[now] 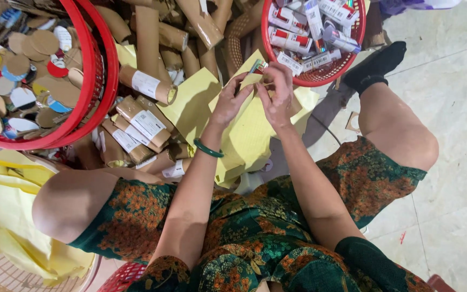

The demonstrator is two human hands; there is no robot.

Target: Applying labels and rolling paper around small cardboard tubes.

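Hands met over the yellow paper sheets (pixel 244 135) on the floor, and between them we held a small tube (pixel 257 66) — its greenish tip poked out above our left hand (pixel 232 100), just short of the rim of the red basket of tubes (pixel 320 81). Our left hand pinched the tube from the left side, fingers curled around its lower part; our right hand (pixel 277 92) pinched at it from the right, thumb and fingers pressed together on the same spot. Both hands touched the tube, so neither was nearer than the other. How much of the tube lay inside the grip we could not tell, since the fingers hid most of it.

Its long axis ran up and away from us, tilted slightly to the right, pointing toward the basket of tubes beyond it. That basket stood just past our fingertips — the tube's tip nearly reached its rim.

To the left lay a heap of cardboard rolls (pixel 147 86) with white labels, and farther left a second red basket (pixel 101 81) full of round cardboard discs. A green bangle (pixel 207 149) sat on our left wrist. Our knees spread to either side, and the pale tiled floor (pixel 455 108) showed on the right.
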